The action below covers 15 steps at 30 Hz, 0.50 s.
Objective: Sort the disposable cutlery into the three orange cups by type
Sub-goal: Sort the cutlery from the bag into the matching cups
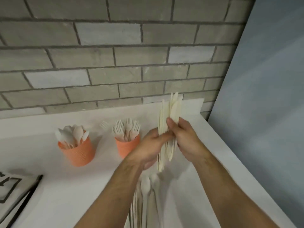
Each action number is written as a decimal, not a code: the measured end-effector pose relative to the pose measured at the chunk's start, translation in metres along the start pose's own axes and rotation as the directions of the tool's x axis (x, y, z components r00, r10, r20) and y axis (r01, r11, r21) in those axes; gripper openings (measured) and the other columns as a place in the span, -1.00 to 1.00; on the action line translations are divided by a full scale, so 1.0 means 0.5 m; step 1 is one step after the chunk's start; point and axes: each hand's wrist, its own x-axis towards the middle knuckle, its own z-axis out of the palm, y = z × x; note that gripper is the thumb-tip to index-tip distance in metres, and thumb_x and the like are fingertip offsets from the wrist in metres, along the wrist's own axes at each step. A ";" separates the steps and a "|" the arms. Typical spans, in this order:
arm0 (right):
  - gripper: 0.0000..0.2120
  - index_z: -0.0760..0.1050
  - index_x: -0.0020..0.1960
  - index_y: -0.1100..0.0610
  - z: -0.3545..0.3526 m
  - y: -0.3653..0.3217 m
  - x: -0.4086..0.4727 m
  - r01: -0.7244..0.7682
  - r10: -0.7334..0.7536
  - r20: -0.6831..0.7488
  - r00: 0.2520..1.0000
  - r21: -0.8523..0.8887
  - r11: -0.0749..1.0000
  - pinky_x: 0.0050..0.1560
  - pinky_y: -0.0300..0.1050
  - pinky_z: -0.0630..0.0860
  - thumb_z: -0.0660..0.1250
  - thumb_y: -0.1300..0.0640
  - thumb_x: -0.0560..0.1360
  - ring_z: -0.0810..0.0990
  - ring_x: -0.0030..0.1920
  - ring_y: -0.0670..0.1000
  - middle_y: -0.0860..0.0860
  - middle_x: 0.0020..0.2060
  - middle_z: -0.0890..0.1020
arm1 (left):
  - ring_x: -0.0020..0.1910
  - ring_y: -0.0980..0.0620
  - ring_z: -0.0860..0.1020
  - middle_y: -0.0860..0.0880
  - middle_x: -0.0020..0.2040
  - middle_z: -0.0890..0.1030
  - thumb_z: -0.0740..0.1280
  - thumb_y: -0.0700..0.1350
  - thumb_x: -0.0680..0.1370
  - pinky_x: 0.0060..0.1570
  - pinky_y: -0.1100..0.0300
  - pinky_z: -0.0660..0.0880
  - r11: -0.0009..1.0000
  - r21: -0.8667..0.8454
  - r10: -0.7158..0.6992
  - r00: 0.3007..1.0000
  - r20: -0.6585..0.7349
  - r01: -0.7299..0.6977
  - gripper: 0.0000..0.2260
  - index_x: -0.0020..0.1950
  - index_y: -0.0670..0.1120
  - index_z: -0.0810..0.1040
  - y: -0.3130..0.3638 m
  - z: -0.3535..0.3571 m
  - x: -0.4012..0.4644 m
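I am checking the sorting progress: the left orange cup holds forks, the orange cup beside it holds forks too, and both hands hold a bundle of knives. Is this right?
Not quite. In the head view the left orange cup holds spoons, not forks. The rest stands: the orange cup beside it holds forks, and the left hand and right hand grip the bundle of knives.

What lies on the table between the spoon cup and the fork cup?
Head view: a lone fork lies behind the gap between the spoon cup and fork cup; otherwise bare table.
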 end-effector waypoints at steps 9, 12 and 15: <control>-0.77 0.45 0.21 0.31 -0.068 -0.023 0.145 0.149 -0.143 -0.197 0.970 0.019 0.989 -0.16 -0.09 0.62 0.16 0.17 0.69 0.66 -0.19 0.06 0.14 -0.19 0.64 | 0.02 -0.21 0.66 -0.23 0.02 0.69 0.23 -0.17 0.65 0.06 -0.09 0.60 0.993 0.007 0.116 0.967 -0.227 -0.117 -0.78 0.19 -0.18 0.62 0.004 0.031 0.156; -0.76 0.41 0.22 0.32 -0.082 0.000 0.164 0.205 -0.200 -0.222 0.954 0.003 0.979 -0.11 -0.04 0.59 0.15 0.15 0.69 0.59 -0.15 0.12 0.20 -0.15 0.56 | -0.02 -0.11 0.63 -0.18 -0.05 0.66 0.20 -0.23 0.65 0.03 0.10 0.60 0.980 0.003 0.192 0.941 -0.278 -0.199 -0.82 0.08 -0.24 0.58 -0.006 0.012 0.181; -0.76 0.41 0.28 0.26 -0.077 0.024 0.166 0.188 -0.185 -0.233 0.955 -0.009 0.982 -0.09 -0.12 0.58 0.16 0.16 0.69 0.60 -0.10 0.03 0.12 -0.09 0.60 | -0.12 0.06 0.61 -0.03 -0.16 0.66 0.21 -0.22 0.65 -0.09 0.26 0.55 0.973 0.054 0.230 0.921 -0.313 -0.224 -0.83 -0.03 -0.13 0.59 -0.012 0.005 0.195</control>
